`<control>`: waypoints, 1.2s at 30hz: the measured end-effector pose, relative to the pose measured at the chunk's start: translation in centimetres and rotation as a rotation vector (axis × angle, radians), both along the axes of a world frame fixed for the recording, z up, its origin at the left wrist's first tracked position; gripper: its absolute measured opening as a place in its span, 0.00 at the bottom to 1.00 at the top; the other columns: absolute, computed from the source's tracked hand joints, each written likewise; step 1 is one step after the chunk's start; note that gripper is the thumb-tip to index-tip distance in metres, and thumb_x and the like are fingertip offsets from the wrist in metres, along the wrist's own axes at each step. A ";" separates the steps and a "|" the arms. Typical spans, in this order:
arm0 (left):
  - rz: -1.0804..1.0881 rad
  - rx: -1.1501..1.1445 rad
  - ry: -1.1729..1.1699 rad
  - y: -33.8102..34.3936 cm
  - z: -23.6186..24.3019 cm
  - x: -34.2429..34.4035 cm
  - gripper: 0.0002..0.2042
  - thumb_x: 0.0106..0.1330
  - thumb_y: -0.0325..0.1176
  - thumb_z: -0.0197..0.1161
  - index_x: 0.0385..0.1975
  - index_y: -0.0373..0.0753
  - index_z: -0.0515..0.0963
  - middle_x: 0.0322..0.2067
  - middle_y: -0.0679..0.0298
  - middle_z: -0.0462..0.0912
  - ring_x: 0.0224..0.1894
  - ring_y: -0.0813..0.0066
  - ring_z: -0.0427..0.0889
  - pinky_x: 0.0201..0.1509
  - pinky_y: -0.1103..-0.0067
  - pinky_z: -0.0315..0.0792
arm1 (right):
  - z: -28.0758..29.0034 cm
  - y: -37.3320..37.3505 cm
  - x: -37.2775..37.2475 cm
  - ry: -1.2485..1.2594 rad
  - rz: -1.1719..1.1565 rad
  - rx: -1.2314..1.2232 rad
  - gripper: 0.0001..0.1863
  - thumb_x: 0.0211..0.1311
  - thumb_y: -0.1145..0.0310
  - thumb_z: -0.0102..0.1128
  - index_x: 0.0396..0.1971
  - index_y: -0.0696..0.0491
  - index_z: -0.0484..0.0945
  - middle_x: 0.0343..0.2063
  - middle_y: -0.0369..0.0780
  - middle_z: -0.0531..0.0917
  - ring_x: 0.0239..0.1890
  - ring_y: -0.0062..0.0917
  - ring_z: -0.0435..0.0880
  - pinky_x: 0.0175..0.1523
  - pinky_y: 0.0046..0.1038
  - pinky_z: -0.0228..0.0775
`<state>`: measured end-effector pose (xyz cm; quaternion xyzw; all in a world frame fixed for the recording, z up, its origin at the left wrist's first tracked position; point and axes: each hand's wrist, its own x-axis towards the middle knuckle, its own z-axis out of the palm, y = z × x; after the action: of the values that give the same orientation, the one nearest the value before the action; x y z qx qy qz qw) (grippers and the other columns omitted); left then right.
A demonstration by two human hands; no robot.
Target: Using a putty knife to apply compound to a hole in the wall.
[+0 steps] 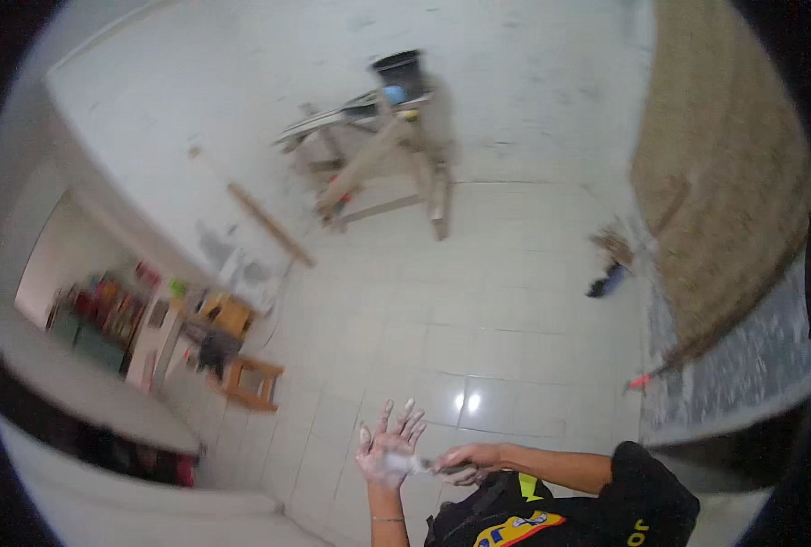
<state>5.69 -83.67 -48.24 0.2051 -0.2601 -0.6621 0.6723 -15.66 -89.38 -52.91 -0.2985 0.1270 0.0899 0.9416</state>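
Note:
My left hand point(389, 444) is held up at the lower middle with its fingers spread and its palm showing. White smears coat the fingers and palm. From the right, my right hand point(471, 459) comes across in front of my dark shirt, closed around the handle of what looks like a putty knife point(407, 464). Its pale blade lies over my left palm; blur hides whether it touches the skin. A thin band circles my left wrist.
A wooden trestle point(378, 159) with a black bucket point(400, 75) stands against the far wall. On the left are a leaning wooden plank point(269, 223) and a wooden stool point(253, 383). A brown mat-like sheet point(724, 173) covers the right side, near a broom-like bundle point(611, 246).

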 end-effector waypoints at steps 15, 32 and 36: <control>-0.116 0.668 -0.670 -20.2 -9.4 6.6 0.21 0.75 0.39 0.60 0.63 0.39 0.71 0.46 0.57 0.77 0.39 0.70 0.79 0.41 0.74 0.75 | -22.7 -1.3 -14.7 1.235 -1.012 -0.237 0.29 0.67 0.39 0.59 0.46 0.52 0.84 0.25 0.37 0.82 0.23 0.24 0.80 0.29 0.30 0.71; -0.135 0.678 -0.439 -51.5 -13.8 24.7 0.15 0.77 0.49 0.53 0.39 0.44 0.77 0.32 0.69 0.77 0.26 0.79 0.71 0.26 0.81 0.63 | -31.5 2.2 4.1 1.623 -0.978 0.019 0.23 0.59 0.41 0.68 0.26 0.49 0.88 0.18 0.33 0.81 0.20 0.20 0.79 0.25 0.28 0.72; -0.242 0.643 -0.506 -63.8 -12.6 21.7 0.12 0.78 0.44 0.54 0.47 0.43 0.76 0.38 0.67 0.79 0.33 0.77 0.76 0.35 0.79 0.70 | -33.1 -5.5 4.9 1.687 -0.792 0.150 0.24 0.58 0.41 0.70 0.28 0.49 0.88 0.17 0.33 0.79 0.19 0.22 0.77 0.25 0.30 0.71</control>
<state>27.39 -147.42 -60.83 0.5285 -0.2195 -0.7122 0.4065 -10.80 -94.89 -85.96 -0.0082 0.8549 -0.0425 0.5170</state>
